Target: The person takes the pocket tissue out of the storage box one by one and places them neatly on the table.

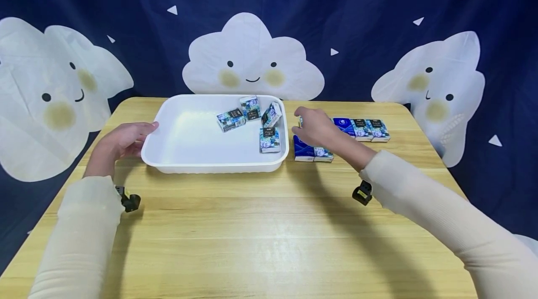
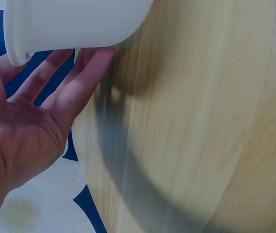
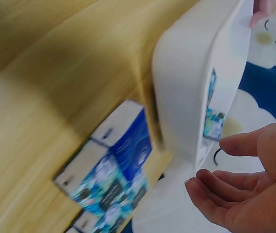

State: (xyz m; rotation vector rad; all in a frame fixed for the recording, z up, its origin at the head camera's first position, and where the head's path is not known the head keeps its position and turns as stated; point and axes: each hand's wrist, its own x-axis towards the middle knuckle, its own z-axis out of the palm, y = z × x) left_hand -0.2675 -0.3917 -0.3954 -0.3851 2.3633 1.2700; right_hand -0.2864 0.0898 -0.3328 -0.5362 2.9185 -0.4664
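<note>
My left hand (image 1: pixel 124 139) is at the left end of a white plastic tray (image 1: pixel 201 167). In the left wrist view its fingers (image 2: pixel 83 88) extend against the outer wall, near the rim. Several floral pocket tissue packs (image 1: pixel 269 140) lie in the right part of the tray. Over the packs right of the tray hovers my right hand (image 1: pixel 317 127), partly hiding them. The right wrist view shows that hand's thumb and fingers (image 3: pixel 215 196) apart, with nothing between them. Below it, a blue tissue pack (image 3: pixel 133 143) adjoins floral packs (image 3: pixel 101 187).
Beside the tray, more packs (image 1: pixel 379 130) form a back row, with a blue pack (image 1: pixel 303 150) and a floral pack (image 1: pixel 323 154) in front. Everything stands on a wooden table (image 1: pixel 252 233). A dark blue cloth (image 1: pixel 357 4) with white clouds hangs behind.
</note>
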